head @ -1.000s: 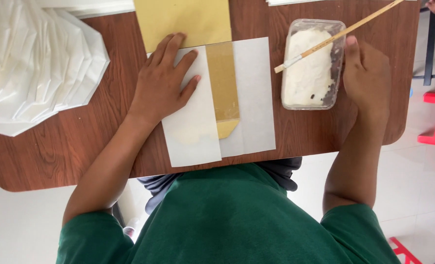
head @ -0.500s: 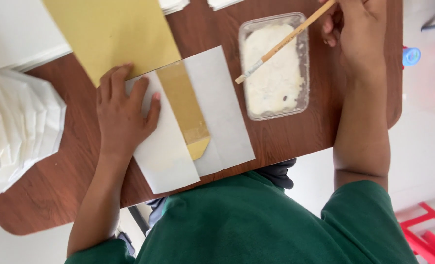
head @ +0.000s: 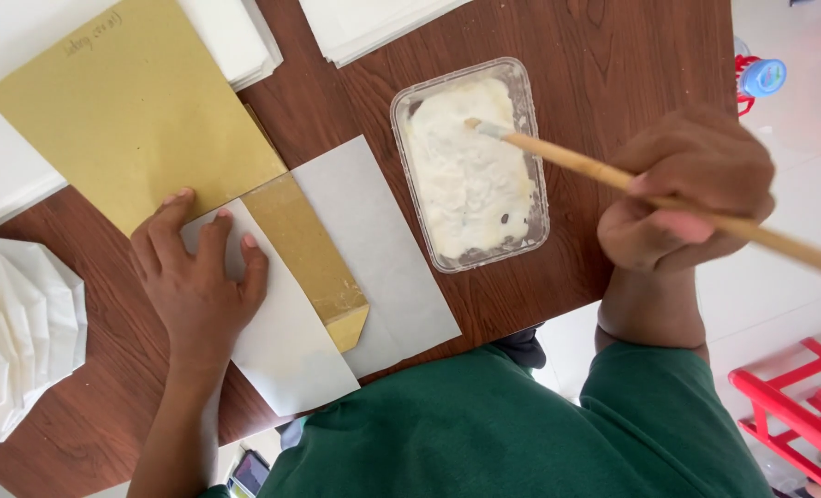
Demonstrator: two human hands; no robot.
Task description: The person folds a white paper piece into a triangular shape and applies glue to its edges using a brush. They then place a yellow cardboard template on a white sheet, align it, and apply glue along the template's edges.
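Green shirt [head: 521, 433] fills the bottom edge, nearest the camera; past it a dark wooden table [head: 632, 83]. Left hand [head: 198, 277] lies flat, fingers spread, palm down on a white paper sheet [head: 286, 341] near the table's front edge, holding nothing, just pressing. Just beside it a gold strip [head: 309, 258] runs diagonally between that sheet and a second, greyish sheet [head: 374, 240], its pointed end toward the person. Right hand [head: 692, 189] is closed around the wooden handle of a brush [head: 613, 175], over the table's right edge; the brush tip sits in the white paste of a clear plastic tub [head: 470, 166], which stands right of the greyish sheet. Hands are well apart. Farther back, a large gold sheet [head: 134, 101] lies over white paper stacks [head: 374, 23]. Folded white paper pile [head: 18, 341] at far left. Red frame [head: 798, 406] on the floor at right
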